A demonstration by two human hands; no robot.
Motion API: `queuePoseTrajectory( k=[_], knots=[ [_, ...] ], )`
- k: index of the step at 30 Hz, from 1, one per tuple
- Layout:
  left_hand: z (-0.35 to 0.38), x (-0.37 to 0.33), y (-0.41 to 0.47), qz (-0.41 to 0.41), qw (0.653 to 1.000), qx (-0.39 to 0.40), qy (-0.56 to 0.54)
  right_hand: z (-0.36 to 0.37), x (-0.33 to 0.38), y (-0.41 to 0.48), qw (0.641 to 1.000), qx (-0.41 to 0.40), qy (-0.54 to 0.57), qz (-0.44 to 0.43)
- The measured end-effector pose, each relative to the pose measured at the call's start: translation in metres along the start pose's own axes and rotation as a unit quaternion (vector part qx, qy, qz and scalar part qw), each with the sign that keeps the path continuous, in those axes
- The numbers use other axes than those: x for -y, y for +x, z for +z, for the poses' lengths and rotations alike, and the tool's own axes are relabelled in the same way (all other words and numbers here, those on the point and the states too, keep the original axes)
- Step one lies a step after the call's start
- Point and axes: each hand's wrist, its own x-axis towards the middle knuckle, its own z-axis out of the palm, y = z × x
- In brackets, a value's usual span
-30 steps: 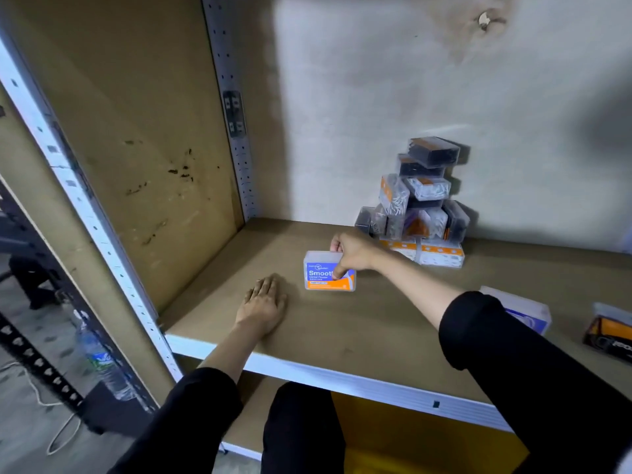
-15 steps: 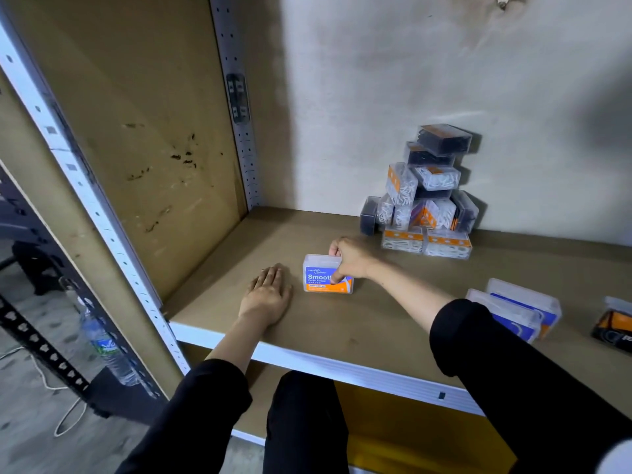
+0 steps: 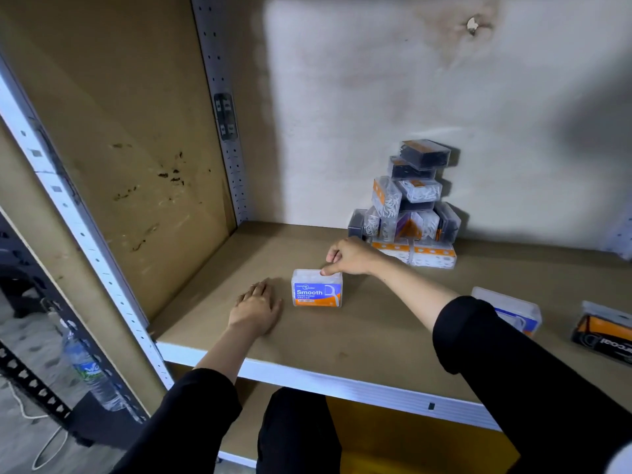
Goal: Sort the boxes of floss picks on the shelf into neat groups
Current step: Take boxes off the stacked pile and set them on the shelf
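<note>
A clear floss-pick box with a blue and orange "Smooth" label point(image 3: 317, 289) stands upright on the brown shelf board point(image 3: 359, 330), left of centre. My right hand point(image 3: 350, 256) rests on its top rear edge, thumb and fingers pinching the lid. My left hand point(image 3: 256, 307) lies flat, palm down, on the board just left of the box, not touching it. An untidy pile of floss-pick boxes point(image 3: 408, 206), clear, orange and dark, leans against the back wall. Another blue-labelled box point(image 3: 513, 311) and a black and orange box point(image 3: 603, 331) lie at the right.
The shelf's left side panel point(image 3: 136, 165) and perforated metal uprights point(image 3: 225, 107) close off the left. The white front rail point(image 3: 325, 381) marks the shelf edge. A water bottle point(image 3: 90, 374) stands on the floor at lower left. The back wall is stained plaster.
The box now stands more upright with its label facing me, and my right hand has shifted to its top edge. The left hand has stayed flat. The camera has tilted slightly.
</note>
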Motion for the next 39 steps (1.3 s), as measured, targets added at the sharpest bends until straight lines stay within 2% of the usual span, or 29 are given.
queuePoseTrajectory(
  k=[3, 8, 17, 21, 25, 32, 39],
  knots=[
    [-0.017, -0.005, 0.006, -0.027, 1.0, -0.008, 0.001, -0.014, -0.007, -0.003, 1.0, -0.022, 0.0, 0.0],
    [-0.056, -0.033, 0.024, -0.02, 0.998, -0.059, -0.021, -0.044, -0.021, -0.007, 0.998, -0.062, -0.002, 0.009],
    [-0.113, -0.111, 0.063, 0.09, 0.987, -0.117, -0.062, -0.117, -0.049, -0.001, 0.983, -0.17, -0.048, 0.04],
    [-0.122, -0.143, 0.08, 0.108, 0.984, -0.101, -0.094, -0.147, -0.059, 0.005, 0.97, -0.235, -0.043, 0.039],
    [-0.125, -0.174, 0.094, 0.118, 0.977, -0.095, -0.148, -0.172, -0.072, 0.015, 0.95, -0.297, -0.096, 0.013],
    [-0.124, -0.229, 0.111, 0.106, 0.966, -0.072, -0.225, -0.186, -0.088, 0.039, 0.941, -0.236, -0.238, 0.038],
    [-0.113, -0.256, 0.117, 0.079, 0.964, -0.093, -0.237, -0.185, -0.09, 0.044, 0.94, -0.237, -0.245, 0.014]
  ],
)
